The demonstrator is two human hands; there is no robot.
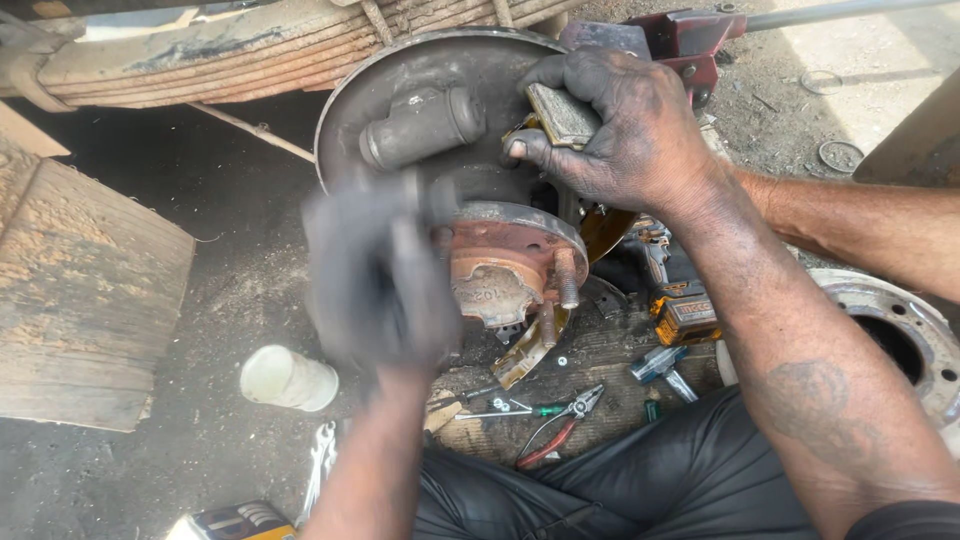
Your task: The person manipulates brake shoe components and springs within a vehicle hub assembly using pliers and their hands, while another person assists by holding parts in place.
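Observation:
A rusty wheel hub (510, 262) with threaded studs sits in front of a round, dirty backing plate (372, 78). A grey wheel cylinder (421, 126) is fixed near the plate's top. My right hand (625, 125), black with grease, grips the upper end of a brake shoe (563, 113) at the plate's upper right. The shoe's lower part curves down behind the hub. My left hand (378, 275) is blurred with motion just left of the hub; whether it holds anything is unclear.
A leaf spring (200, 50) runs overhead and a wooden block (85, 290) stands left. On the ground lie a white cup (288, 378), red-handled pliers (562, 428), a yellow power tool (682, 312) and wrenches (322, 455). A brake drum (890, 330) lies right, a red jack (690, 40) behind.

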